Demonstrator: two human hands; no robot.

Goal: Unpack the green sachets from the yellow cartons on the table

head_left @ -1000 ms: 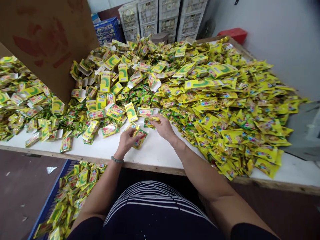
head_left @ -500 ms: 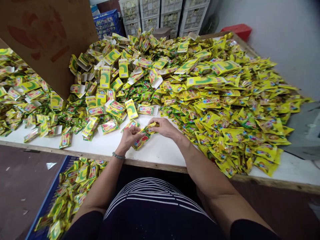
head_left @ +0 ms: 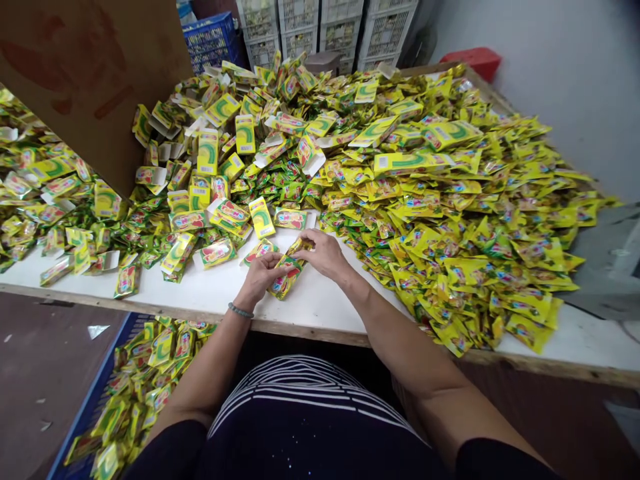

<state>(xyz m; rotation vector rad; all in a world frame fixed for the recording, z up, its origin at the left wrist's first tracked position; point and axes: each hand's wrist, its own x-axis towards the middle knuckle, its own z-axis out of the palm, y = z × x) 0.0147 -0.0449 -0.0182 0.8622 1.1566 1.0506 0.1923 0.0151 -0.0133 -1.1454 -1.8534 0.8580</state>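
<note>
Over the white tabletop, my left hand point(head_left: 263, 277) is closed round a small printed carton point(head_left: 286, 281), thumb on its face, one end tilted down toward me. My right hand point(head_left: 325, 255) pinches a yellow foil packet point(head_left: 299, 247) at the carton's upper end. Whether the packet is inside the opening or just against it, I cannot tell; fingers cover part of it. Just beyond my left hand lies another carton point(head_left: 261, 251). A yellow-and-green carton point(head_left: 261, 217) rests a little farther off.
Yellow foil packets point(head_left: 450, 220) are heaped on the right, cartons point(head_left: 207, 152) on the left. A large cardboard box point(head_left: 100, 87) stands at the left. Below the table edge sits a blue crate point(head_left: 85, 417) with filled cartons. White crates point(head_left: 345, 33) are stacked behind.
My right hand has moved slightly left and in toward the carton, bringing the packet closer against its upper end. The left hand still holds the carton, now tipped a little steeper.
</note>
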